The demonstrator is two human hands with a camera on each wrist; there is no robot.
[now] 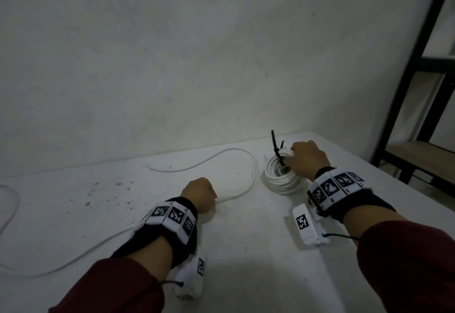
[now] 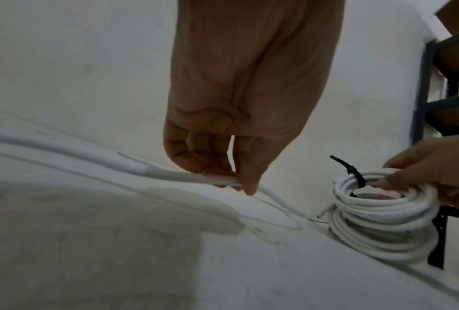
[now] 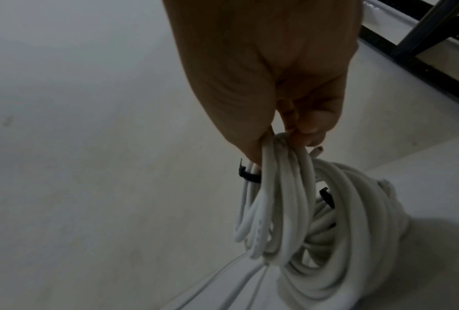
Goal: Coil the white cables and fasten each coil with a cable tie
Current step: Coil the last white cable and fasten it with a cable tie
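A loose white cable (image 1: 253, 174) snakes across the white table (image 1: 246, 251). My left hand (image 1: 200, 194) grips it in a fist near the middle; in the left wrist view thumb and fingers (image 2: 246, 182) pinch the cable (image 2: 170, 174) just above the surface. At the back right lie stacked white coils (image 1: 283, 177), with a black cable tie (image 1: 277, 147) sticking up from the top one. My right hand (image 1: 305, 156) has its fingers curled round the top coil's strands (image 3: 281, 188), beside the tie (image 3: 249, 176). A second black tie (image 3: 327, 198) shows on the lower coil (image 3: 355, 251).
A bare white wall (image 1: 197, 54) rises right behind the table. A black metal shelf frame (image 1: 418, 91) stands to the right, past the table's right edge. More white cable (image 1: 12, 202) loops at the far left.
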